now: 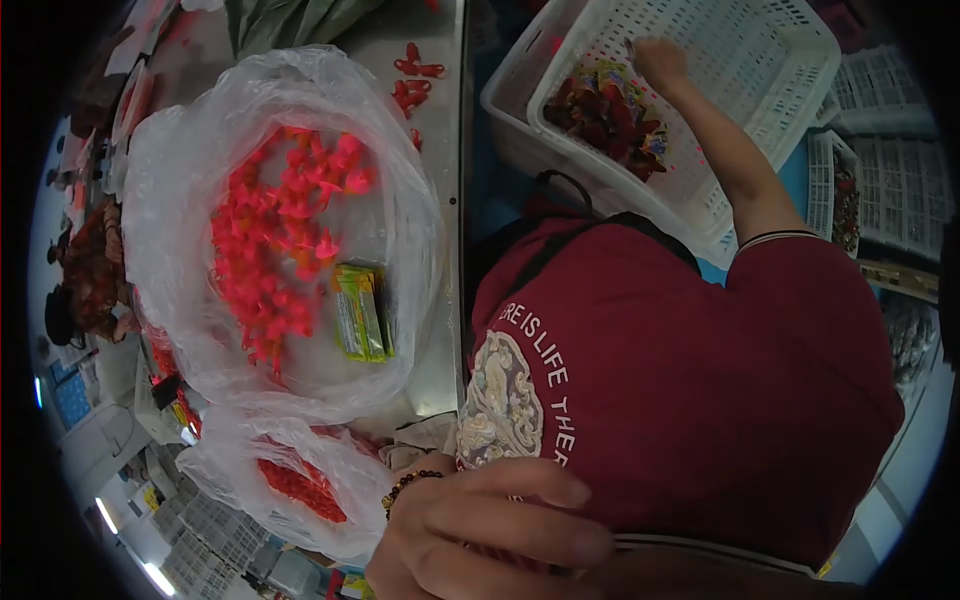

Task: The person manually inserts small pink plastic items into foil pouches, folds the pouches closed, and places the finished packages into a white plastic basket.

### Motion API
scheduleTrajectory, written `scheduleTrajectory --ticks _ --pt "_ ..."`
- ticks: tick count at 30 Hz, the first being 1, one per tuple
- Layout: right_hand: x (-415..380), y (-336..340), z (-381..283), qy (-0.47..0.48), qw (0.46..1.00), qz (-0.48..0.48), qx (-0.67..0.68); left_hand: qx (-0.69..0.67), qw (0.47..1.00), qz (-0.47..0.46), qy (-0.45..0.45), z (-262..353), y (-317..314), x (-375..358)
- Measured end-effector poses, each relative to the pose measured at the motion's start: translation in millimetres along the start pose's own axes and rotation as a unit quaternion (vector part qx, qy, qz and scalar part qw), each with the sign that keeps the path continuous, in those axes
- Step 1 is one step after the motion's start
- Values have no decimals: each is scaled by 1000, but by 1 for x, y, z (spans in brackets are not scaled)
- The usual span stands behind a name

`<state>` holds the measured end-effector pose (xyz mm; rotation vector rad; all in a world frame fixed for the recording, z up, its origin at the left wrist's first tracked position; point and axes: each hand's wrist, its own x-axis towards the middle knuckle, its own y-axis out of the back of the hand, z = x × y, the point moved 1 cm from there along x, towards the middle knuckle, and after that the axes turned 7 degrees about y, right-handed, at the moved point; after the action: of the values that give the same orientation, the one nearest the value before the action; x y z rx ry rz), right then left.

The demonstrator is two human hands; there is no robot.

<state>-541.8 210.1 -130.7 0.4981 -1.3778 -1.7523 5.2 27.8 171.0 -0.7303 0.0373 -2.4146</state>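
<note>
My left hand [480,530] is close to the camera at the bottom, with a beaded bracelet [405,488] at its wrist. Its fingers are loosely bent and apart, and nothing shows in them. My right hand [662,65] reaches into a white perforated basket [740,110], closed like a fist. What it holds, if anything, is too small to make out. Beside it in the basket lies a heap of dark red pieces and shiny packets [610,120]. A clear plastic bag [400,200] stands wide open on the table, containing bright red plastic pieces [270,240] and a stack of green-yellow packets [362,312].
Loose red pieces [412,92] lie on the metal table [435,360]. A second plastic bag [225,465] holds more red pieces. Another basket [822,190] with small items stands at the right. The table edge runs between bag and basket. People sit farther off at left.
</note>
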Motion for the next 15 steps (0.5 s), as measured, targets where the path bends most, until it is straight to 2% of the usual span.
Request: scheduleTrajectory --ticks 1,2,3,4,5,6,8,10,11,13,15 --pt "-9 -20 -4 10 998 -59 -22 21 1000 5 -5 22 2 -24" --pt "-21 -27 -14 9 994 -109 25 46 999 14 -9 39 -4 -44" --pt "-33 -2 -30 52 988 -141 38 76 997 27 -14 -36 -26 17" --pt "-39 -14 -38 35 976 -207 51 108 993 42 -19 -28 -19 10" --pt "-44 -29 -44 41 972 -226 39 263 953 147 24 -36 -4 4" --pt "-45 -19 -50 64 975 -205 48 404 877 250 67 -54 17 -4" --pt "-29 7 -67 102 977 -178 66 561 763 301 115 -94 64 -33" --pt "-4 27 -77 88 969 -198 117 633 706 271 164 -130 95 -61" --pt "12 59 -87 99 969 -193 120 637 699 280 163 -141 99 -67" --pt "48 163 -138 253 885 -224 320 711 636 221 203 -162 95 -71" --pt "61 239 -190 264 774 -290 497 722 623 217 211 -174 93 -72"
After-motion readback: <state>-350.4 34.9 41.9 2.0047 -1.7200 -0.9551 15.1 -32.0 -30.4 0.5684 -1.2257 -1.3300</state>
